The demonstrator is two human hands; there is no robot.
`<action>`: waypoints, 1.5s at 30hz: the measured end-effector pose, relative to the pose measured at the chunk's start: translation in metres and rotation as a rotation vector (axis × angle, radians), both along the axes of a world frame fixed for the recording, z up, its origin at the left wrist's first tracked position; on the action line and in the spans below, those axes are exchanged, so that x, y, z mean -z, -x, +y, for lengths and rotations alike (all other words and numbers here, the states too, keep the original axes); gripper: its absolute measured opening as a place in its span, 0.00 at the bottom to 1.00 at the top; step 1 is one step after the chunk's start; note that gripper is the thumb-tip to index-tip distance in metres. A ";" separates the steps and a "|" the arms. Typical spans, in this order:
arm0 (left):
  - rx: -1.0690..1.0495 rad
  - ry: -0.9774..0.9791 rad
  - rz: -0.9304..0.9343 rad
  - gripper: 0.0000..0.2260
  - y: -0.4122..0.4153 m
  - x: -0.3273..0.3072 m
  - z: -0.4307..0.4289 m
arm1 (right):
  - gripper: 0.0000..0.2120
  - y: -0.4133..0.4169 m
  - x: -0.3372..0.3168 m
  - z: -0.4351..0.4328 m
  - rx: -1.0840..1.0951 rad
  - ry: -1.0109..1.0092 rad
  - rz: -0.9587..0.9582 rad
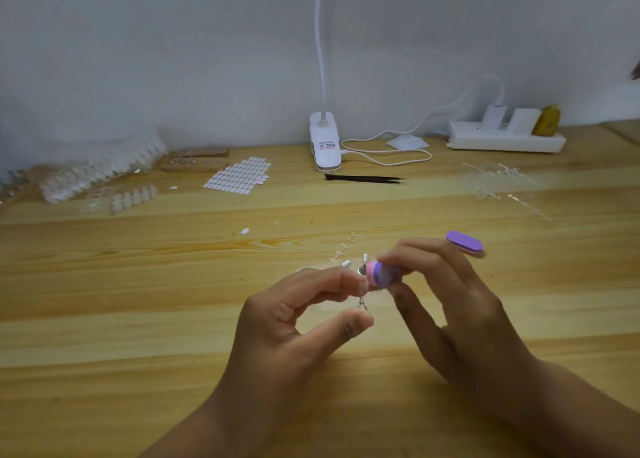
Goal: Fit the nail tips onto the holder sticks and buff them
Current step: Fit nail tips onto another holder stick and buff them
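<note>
left hand (294, 322): I pinch the stick (362, 303) above the table (138, 284) | right hand (450, 305): I pinch the buffer (382, 274) against the stick's top | tip: too blurred to tell

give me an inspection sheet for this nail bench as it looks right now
surface: wooden table, pale planks.
job's things: holder stick with the pink-purple buffer block against its top; spare purple buffer lying to the right; nail tip strips far left.
clutter: black tweezers, sticker sheet, wooden block, clear scraps.
grippers: left hand pinches the holder stick; right hand grips the buffer block.
cables: white cable loops from clip lamp towards power strip.
surroundings: white wall behind.
</note>
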State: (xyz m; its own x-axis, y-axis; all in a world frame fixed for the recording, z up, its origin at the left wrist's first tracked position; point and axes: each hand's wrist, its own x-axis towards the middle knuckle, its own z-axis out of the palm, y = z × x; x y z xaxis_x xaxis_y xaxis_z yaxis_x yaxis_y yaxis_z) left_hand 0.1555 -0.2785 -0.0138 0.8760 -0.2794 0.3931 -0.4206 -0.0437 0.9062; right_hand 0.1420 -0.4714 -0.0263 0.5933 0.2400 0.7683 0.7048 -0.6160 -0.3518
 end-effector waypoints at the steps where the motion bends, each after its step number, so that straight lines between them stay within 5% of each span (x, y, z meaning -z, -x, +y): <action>1: -0.008 -0.018 -0.014 0.13 0.000 -0.001 0.000 | 0.12 0.001 0.000 0.001 -0.022 -0.015 -0.003; 4: -0.011 -0.067 -0.058 0.14 0.001 0.002 -0.002 | 0.11 0.005 0.004 0.004 -0.062 0.054 -0.022; 22: 0.261 0.370 0.418 0.16 -0.007 0.006 0.001 | 0.13 0.002 0.001 -0.001 0.030 0.063 -0.125; 34: 0.160 0.210 0.484 0.05 -0.002 0.011 -0.002 | 0.17 -0.007 0.005 -0.008 0.055 0.267 -0.143; 45: 0.141 0.144 0.447 0.07 -0.002 0.011 0.000 | 0.15 -0.008 -0.001 -0.014 0.029 0.272 -0.098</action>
State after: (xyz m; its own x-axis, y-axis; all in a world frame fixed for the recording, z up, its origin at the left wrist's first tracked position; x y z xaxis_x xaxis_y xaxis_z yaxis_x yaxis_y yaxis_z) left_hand 0.1574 -0.2784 -0.0246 0.9252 -0.3782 0.0309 0.0178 0.1245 0.9921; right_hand 0.1504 -0.4855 -0.0257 0.5293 0.4289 0.7320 0.7078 -0.6990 -0.1022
